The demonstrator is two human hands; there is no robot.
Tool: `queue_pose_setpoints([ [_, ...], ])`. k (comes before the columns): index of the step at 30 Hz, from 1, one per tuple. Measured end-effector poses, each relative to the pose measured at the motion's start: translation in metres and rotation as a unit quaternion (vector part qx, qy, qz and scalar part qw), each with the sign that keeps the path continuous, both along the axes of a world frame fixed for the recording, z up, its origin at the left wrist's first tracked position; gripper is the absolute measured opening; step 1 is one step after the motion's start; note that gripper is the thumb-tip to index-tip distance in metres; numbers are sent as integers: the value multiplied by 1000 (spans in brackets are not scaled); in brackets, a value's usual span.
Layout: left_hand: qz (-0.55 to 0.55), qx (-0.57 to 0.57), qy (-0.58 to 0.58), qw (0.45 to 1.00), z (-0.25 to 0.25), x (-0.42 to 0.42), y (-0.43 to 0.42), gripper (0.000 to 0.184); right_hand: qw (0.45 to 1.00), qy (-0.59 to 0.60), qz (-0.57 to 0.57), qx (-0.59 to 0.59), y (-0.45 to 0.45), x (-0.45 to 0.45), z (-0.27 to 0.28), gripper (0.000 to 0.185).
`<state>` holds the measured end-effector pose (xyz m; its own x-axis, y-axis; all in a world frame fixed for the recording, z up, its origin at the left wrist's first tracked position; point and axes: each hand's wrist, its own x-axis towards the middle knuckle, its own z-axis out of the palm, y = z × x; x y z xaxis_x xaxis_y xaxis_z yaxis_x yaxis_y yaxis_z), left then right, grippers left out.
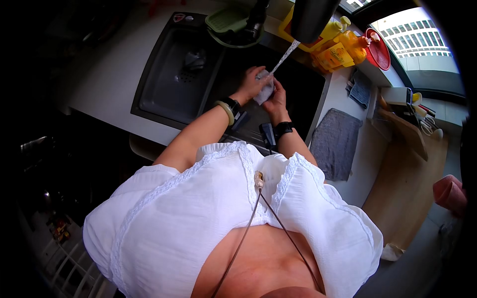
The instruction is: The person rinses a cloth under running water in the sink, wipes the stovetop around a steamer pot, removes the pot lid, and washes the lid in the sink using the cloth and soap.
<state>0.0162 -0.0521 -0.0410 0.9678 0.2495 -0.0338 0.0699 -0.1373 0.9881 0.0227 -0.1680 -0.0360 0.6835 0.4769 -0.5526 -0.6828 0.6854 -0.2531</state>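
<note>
Over the dark sink (318, 97), a stream of water (285, 55) runs down from the black faucet (314, 20). It falls at a small pale, whitish-grey object (265, 92), held between both hands. Whether this is a cloth or a translucent cup, I cannot make out. My left hand (252, 84) is closed over its upper left side. From the lower right, my right hand (277, 102) grips it with curled fingers. The fingertips are partly hidden behind the object.
A drainage tray (173, 94) forms the sink's left part, with a crumpled grey item (195, 60) in it. A green basket (226, 21) sits at the back. Yellow bottles (334, 55) and a red basket (378, 52) stand right. A grey cloth (337, 144) lies on the counter.
</note>
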Motion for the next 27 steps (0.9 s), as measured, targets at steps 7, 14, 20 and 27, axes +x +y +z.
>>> queue_pose_setpoints([
  [7,-51,234,-105,965,5,-4,-11,30,949,-299,87,44,-1,7,-67,34],
  [14,-33,142,12,989,-10,-3,-12,33,991,-74,30,-108,22,-7,-13,32],
  [20,-98,328,-36,939,-19,-7,-9,24,976,-185,41,-105,16,-10,-62,26],
  [27,-64,366,-126,920,-17,-6,0,20,952,-212,63,-212,11,-12,-31,28],
])
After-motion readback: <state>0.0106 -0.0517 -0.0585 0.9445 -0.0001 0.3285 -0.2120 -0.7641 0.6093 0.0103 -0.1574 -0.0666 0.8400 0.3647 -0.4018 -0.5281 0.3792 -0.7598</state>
